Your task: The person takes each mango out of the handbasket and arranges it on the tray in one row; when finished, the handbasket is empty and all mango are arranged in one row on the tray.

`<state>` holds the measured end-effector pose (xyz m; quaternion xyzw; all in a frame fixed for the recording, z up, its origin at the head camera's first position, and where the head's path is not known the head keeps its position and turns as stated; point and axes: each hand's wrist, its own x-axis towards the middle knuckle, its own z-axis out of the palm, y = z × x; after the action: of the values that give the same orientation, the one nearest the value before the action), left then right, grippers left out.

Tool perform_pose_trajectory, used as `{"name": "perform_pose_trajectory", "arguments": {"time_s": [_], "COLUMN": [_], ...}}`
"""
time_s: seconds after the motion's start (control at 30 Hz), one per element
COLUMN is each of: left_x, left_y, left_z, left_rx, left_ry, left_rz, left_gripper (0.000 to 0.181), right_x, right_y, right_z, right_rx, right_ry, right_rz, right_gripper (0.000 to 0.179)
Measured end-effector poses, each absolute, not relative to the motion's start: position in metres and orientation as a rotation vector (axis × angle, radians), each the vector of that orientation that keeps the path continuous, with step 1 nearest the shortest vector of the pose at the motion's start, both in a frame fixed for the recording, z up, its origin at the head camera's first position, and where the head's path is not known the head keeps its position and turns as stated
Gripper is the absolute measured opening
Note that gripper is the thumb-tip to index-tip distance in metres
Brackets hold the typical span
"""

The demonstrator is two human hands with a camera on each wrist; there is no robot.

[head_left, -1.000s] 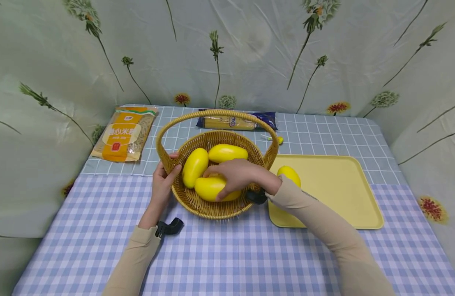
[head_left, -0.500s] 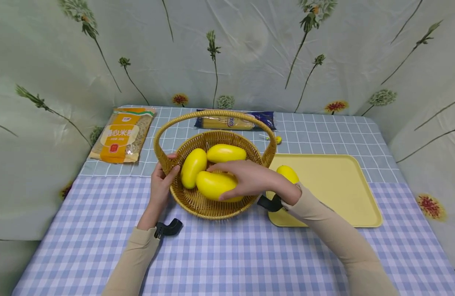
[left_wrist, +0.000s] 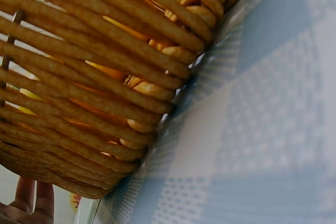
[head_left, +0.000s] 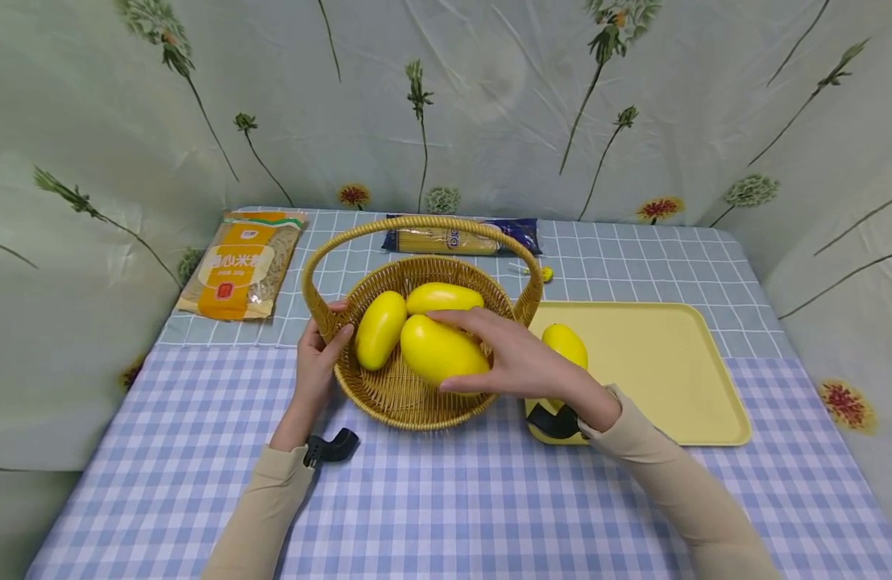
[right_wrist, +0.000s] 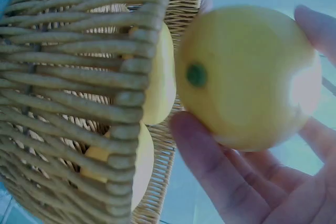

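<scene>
My right hand [head_left: 514, 354] grips a yellow mango [head_left: 438, 348], fingers over its far side and thumb on the near side. The right wrist view has the held mango [right_wrist: 249, 80] at rim height, its green stem spot showing. Below it the wicker basket [head_left: 387, 407] holds two other mangoes, one at the left [head_left: 381, 330] and one at the back [head_left: 444, 298]. At the basket's left side my left hand [head_left: 318, 366] holds the rim by the handle base, thumb inside. Its fingers [left_wrist: 44, 200] show past the weave in the left wrist view.
A yellow tray [head_left: 656, 374] lies right of the basket, with another mango [head_left: 565, 345] at its left end. Behind stand a pasta packet [head_left: 453, 239], a small yellow item [head_left: 547, 274] and, back left, a grain bag [head_left: 241, 264]. The basket's tall handle [head_left: 424, 221] arches overhead.
My right hand has raised the mango from the basket's bottom and drawn it slightly right. My left hand keeps its place on the rim.
</scene>
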<state>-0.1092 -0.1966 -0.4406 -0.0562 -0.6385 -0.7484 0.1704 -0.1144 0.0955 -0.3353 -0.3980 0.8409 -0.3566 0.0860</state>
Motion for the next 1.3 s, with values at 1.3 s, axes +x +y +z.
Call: {"name": "perform_pose_trajectory", "arguments": {"time_s": [1.3], "left_x": [-0.109], "left_y": [-0.196], "left_z": [-0.442], "left_rx": [-0.175], "left_ry": [-1.799], "left_rz": [-2.15], "left_gripper": [0.036], "right_x": [-0.086], "right_y": [0.189], "right_z": [-0.358], "right_rx": [-0.864], "right_ry": [2.702], "right_rz": [-1.893], "right_gripper": [0.085]}}
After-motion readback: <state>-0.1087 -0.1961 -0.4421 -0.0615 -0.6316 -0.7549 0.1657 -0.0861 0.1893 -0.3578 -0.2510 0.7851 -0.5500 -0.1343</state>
